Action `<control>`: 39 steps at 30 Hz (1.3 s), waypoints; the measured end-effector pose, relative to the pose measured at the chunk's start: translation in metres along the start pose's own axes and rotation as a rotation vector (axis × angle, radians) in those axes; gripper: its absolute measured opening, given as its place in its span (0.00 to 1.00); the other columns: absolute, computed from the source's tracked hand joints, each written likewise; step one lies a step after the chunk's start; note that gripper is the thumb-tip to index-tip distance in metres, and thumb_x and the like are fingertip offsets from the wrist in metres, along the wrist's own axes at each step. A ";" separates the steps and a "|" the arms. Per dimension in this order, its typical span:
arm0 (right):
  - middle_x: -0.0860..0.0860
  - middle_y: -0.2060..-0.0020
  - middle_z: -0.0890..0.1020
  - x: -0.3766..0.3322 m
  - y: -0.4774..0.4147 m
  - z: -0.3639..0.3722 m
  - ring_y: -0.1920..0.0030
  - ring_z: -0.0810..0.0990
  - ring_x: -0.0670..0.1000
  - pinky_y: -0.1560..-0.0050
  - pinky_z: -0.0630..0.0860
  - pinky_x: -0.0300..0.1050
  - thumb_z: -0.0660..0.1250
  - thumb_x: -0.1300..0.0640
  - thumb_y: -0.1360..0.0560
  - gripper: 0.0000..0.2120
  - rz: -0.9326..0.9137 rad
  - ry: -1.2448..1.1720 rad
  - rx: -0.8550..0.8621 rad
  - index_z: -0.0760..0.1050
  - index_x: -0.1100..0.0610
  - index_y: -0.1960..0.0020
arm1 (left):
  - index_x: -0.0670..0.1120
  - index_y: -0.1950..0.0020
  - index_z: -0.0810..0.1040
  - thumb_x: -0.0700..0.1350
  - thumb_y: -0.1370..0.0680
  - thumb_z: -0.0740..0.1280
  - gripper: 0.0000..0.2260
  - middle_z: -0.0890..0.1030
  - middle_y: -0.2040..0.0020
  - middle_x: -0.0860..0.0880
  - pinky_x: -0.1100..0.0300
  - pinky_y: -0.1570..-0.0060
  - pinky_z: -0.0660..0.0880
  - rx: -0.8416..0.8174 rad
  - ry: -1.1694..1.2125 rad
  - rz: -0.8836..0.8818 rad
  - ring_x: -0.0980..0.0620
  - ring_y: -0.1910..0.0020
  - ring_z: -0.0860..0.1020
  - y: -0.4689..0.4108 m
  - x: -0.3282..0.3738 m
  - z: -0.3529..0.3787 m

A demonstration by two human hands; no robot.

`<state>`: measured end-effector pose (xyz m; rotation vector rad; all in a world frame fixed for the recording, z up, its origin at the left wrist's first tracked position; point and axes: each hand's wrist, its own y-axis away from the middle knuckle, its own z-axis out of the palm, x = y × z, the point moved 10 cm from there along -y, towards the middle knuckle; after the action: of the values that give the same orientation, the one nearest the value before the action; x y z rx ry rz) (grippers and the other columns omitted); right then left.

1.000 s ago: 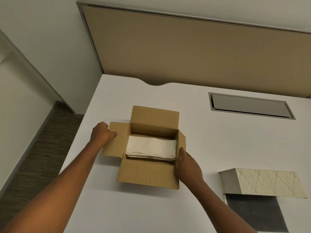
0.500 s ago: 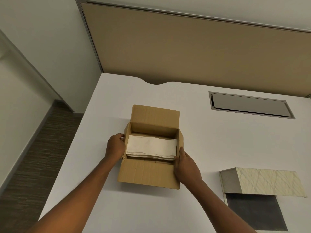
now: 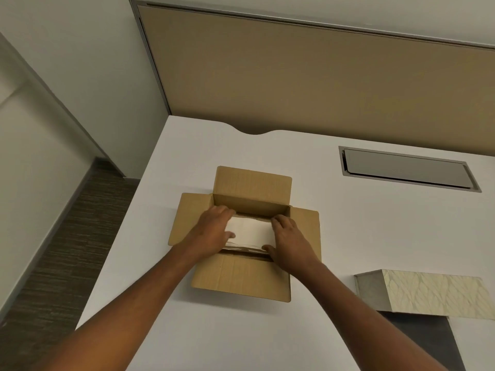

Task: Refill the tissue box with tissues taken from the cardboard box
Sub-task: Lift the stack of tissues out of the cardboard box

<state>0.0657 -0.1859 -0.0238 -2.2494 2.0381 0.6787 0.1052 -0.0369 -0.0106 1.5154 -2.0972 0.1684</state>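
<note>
Cardboard box sits in the middle of the frame on a white desk, all four flaps folded outward: one toward the top of the frame, one to each side, one toward the bottom. Inside it lies a white stack of tissues, its near edge showing several loose layers.

Both hands reach into the box. The left hand covers the left end of the stack, fingers curled over the far edge and thumb at the near edge, so it grips that end. The right hand does the same at the right end, fingers at the far edge and thumb pressed along the near edge. Whether the stack is lifted off the box floor cannot be told.

At the lower right of the frame, well apart from the cardboard box, the tissue box lies on the desk, cream with a leaf pattern and a grey end facing left. Just below it a dark grey flat panel lies on the desk. At the upper right a metal cable hatch is set into the surface. A tan partition runs along the desk's far edge.
</note>
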 end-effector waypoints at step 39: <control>0.55 0.39 0.77 0.023 -0.092 0.081 0.41 0.76 0.57 0.42 0.74 0.49 0.77 0.47 0.34 0.37 -0.022 0.235 -0.681 0.68 0.60 0.32 | 0.39 0.27 0.59 0.47 0.39 0.81 0.47 0.66 0.29 0.41 0.54 0.32 0.69 -0.697 -0.579 -0.118 0.44 0.32 0.67 -0.069 -0.045 0.091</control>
<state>0.1310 -0.1695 -0.1292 -2.8062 2.1001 1.3326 0.1461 -0.0599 -0.1238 1.3168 -2.1132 -1.0485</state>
